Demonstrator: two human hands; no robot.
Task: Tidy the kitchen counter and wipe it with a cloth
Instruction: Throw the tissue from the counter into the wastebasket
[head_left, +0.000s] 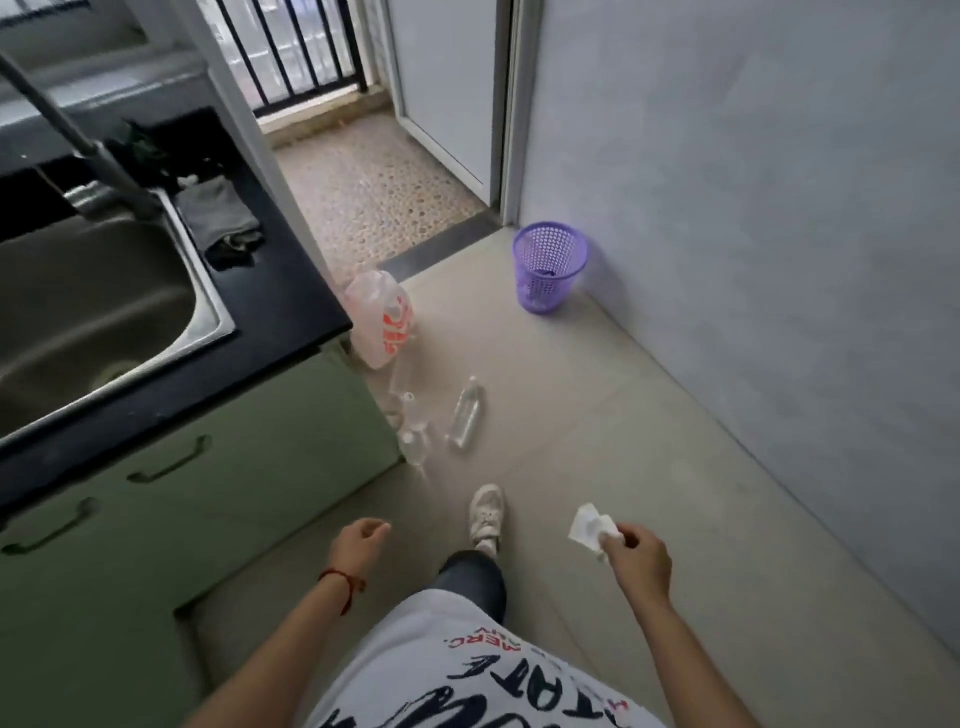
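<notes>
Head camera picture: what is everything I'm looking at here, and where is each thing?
sink: one, steel, set in the counter, left
counter: one, black, over green cabinets
cloth: one, grey, on the counter right of the sink
waste basket: one, purple, on the floor by the wall
plastic bag: one, clear with red print, floor at the counter's corner
bottles: at least two, clear, on the floor
left hand: empty, loosely curled
right hand: pinching a white tissue

Your right hand (636, 558) pinches a crumpled white tissue (592, 527) over the floor, your left hand (358, 540) hangs loosely curled and empty, purple bin (549, 267) by the wall ahead, grey cloth (221, 215) on the black counter (291, 291) beside the sink (213, 317).
</notes>
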